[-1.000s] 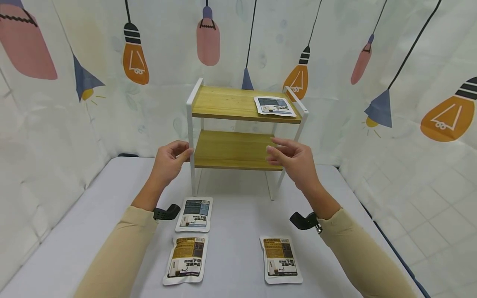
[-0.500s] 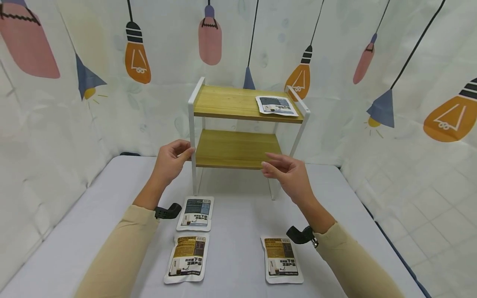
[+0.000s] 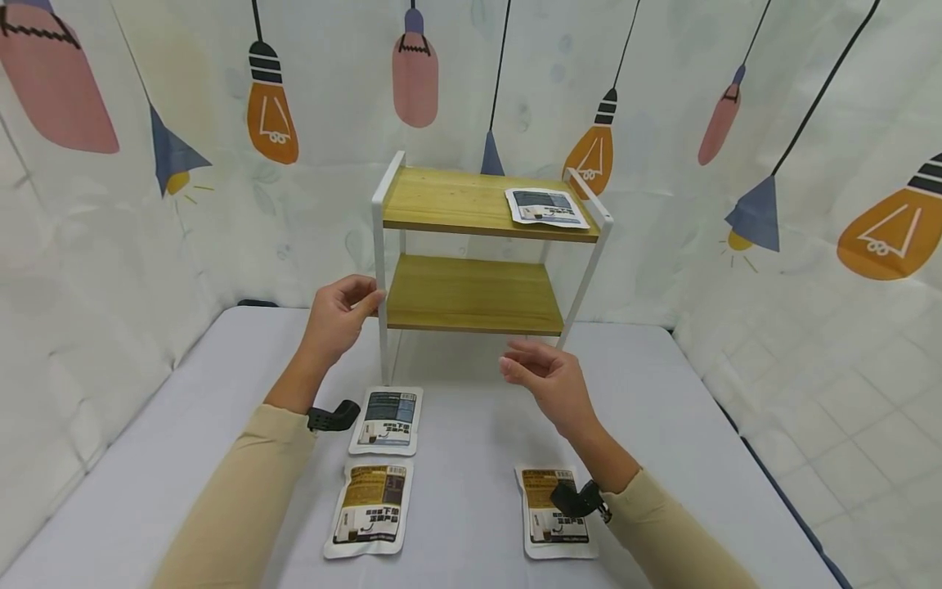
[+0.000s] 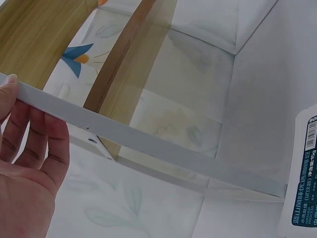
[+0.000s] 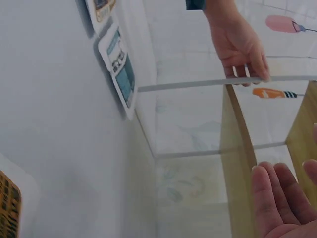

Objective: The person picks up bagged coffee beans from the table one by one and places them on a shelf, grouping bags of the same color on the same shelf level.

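A two-tier wooden shelf [image 3: 464, 294] with a white frame stands at the back of the table. My left hand [image 3: 334, 319] pinches its left front post [image 4: 148, 136], thumb on one side and fingers on the other. My right hand [image 3: 548, 380] hovers before the shelf's lower right, fingers relaxed and holding nothing. A blue-labelled pouch [image 3: 547, 208] lies on the right of the top tier. Another blue-labelled pouch [image 3: 386, 421] lies on the table by the post's foot. A brown-labelled pouch [image 3: 370, 509] is in front of it.
A second brown-labelled pouch [image 3: 555, 536] lies at the front right, partly covered by the right wrist's camera [image 3: 577, 497]. White tablecloth [image 3: 456, 474] spreads between the pouches. Behind the shelf hangs a printed cloth wall [image 3: 316, 221] with lamp drawings.
My right hand has come down and slightly left, away from the shelf's right side toward the table. The left hand keeps its grip on the post. The pouches and shelf stay put.
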`<action>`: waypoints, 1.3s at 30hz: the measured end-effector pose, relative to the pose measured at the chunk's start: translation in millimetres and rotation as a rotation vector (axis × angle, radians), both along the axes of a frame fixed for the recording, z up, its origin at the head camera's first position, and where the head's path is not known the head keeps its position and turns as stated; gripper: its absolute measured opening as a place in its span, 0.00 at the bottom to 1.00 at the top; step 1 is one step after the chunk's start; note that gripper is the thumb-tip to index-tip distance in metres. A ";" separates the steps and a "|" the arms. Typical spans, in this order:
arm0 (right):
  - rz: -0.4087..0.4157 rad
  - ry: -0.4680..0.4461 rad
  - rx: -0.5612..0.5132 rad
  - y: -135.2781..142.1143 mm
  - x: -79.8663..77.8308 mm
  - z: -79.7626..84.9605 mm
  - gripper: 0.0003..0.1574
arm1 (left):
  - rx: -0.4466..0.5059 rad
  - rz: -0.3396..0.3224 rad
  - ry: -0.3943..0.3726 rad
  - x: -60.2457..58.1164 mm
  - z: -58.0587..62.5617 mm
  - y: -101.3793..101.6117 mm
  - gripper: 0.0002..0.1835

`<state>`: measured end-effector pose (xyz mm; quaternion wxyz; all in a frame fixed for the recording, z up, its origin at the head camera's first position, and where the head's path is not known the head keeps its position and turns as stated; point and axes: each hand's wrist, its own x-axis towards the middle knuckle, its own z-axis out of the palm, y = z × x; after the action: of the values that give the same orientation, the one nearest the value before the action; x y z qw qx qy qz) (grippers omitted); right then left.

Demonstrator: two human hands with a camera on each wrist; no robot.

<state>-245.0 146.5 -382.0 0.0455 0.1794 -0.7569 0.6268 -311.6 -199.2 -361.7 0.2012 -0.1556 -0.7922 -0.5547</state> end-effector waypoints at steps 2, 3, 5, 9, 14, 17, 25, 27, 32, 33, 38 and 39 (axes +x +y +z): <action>0.011 -0.004 -0.006 -2.7 1.2 -5.3 0.26 | 0.006 -0.003 0.000 0.1 0.7 0.2 0.18; 0.014 -0.005 -0.007 -4.3 1.5 -7.9 0.25 | 0.009 -0.004 0.000 0.2 0.9 0.2 0.17; 0.020 -0.009 -0.007 -7.8 2.3 -12.6 0.25 | 0.012 -0.006 -0.004 0.1 1.1 0.1 0.18; 0.038 -0.025 -0.004 -15.3 5.5 -18.7 0.24 | 0.007 -0.003 -0.009 0.3 0.6 -0.3 0.19; 0.060 -0.040 -0.001 -23.8 8.6 -25.5 0.24 | 0.005 0.000 -0.009 0.2 0.4 -0.1 0.18; 0.065 -0.067 0.001 -28.6 9.4 -30.4 0.24 | 0.009 -0.004 -0.012 -0.3 0.1 0.0 0.17; 0.088 -0.129 -0.010 -42.9 12.6 -36.7 0.27 | 0.014 -0.008 -0.017 1.1 0.7 -0.1 0.17; 0.101 -0.157 -0.016 -46.3 13.2 -36.6 0.28 | 0.014 -0.006 -0.015 1.8 1.5 0.5 0.17; 0.139 -0.236 -0.032 -54.7 14.2 -37.0 0.31 | 0.013 0.002 -0.006 2.6 2.5 0.8 0.17; 0.143 -0.250 -0.031 -56.6 14.3 -37.3 0.31 | 0.014 0.000 -0.005 2.5 2.6 0.8 0.17; 0.127 -0.297 0.000 -66.5 13.3 -39.1 0.32 | 0.023 -0.009 -0.007 1.7 3.0 1.2 0.18; 0.120 -0.307 0.009 -68.6 12.7 -39.4 0.32 | 0.024 -0.010 -0.006 1.4 3.0 1.3 0.17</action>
<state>-232.3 77.9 -421.5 -0.1089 0.1269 -0.7456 0.6451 -310.1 -197.9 -358.7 0.1981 -0.1554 -0.7852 -0.5657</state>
